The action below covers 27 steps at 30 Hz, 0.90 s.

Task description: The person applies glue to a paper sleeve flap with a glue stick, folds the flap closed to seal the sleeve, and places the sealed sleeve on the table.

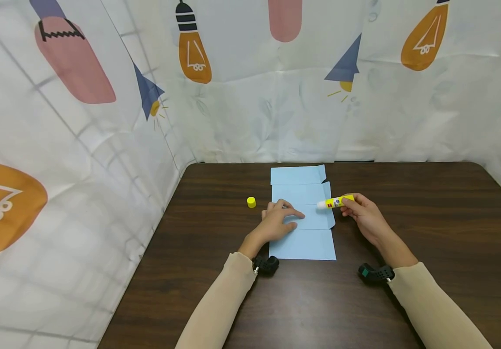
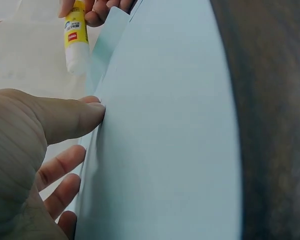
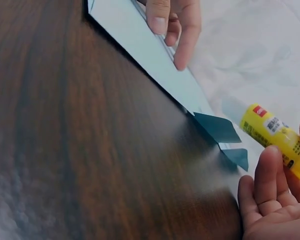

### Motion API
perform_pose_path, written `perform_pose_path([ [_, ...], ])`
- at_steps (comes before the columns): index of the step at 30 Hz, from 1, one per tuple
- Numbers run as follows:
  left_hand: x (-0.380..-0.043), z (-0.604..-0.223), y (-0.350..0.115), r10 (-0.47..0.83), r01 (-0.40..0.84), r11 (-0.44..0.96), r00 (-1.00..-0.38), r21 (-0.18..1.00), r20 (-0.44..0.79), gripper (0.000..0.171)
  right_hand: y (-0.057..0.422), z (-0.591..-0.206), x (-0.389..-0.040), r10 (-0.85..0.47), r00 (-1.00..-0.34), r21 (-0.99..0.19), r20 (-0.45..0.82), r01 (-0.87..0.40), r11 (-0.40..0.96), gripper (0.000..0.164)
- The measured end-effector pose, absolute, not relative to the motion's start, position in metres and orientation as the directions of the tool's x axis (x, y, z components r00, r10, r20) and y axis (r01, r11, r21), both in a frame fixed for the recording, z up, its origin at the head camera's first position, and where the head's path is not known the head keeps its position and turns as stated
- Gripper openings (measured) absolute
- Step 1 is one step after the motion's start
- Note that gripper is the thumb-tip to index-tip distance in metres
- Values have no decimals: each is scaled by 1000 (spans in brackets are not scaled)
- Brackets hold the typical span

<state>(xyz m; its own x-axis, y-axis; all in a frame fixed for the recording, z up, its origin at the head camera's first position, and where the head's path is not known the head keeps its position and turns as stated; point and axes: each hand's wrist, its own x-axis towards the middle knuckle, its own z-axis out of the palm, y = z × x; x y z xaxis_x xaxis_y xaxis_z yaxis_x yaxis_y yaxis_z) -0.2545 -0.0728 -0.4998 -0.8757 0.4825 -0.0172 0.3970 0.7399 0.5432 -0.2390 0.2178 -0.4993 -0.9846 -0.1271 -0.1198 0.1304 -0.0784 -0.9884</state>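
Only the head view shows the yellow cap [image 1: 251, 202]; all show paper [image 1: 302, 245].

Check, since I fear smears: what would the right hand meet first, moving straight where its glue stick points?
Probably the left hand, though how high the glue stick sits is unclear: it might touch the blue paper first.

The table [image 1: 460, 228] has a wood-grain top, smooth, with a soft sheen on its near part. The paper [image 1: 302, 245] looks matt and smooth, scored by straight creases. Right of the paper's middle, the glue stick [image 1: 333, 202] is smooth printed plastic; the cap [image 1: 251, 202] to the left looks plastic too. The far curtain [image 1: 250, 116] is wrinkled, cloth-like sheeting, and the near sleeves [image 1: 219, 305] are matt cloth.
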Motion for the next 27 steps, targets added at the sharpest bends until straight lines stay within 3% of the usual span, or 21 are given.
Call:
perform_pose_path([
  [14,-255,-500,-74,478,383,729,-878,567,-22,29,217,-503,-240,-113,-988,-994,-104,105,-5,34],
  [27,-254,-500,-74,482,388,724,-876,570,-15,29,216,-500,-239,-106,-986,-992,-125,122,42,61],
])
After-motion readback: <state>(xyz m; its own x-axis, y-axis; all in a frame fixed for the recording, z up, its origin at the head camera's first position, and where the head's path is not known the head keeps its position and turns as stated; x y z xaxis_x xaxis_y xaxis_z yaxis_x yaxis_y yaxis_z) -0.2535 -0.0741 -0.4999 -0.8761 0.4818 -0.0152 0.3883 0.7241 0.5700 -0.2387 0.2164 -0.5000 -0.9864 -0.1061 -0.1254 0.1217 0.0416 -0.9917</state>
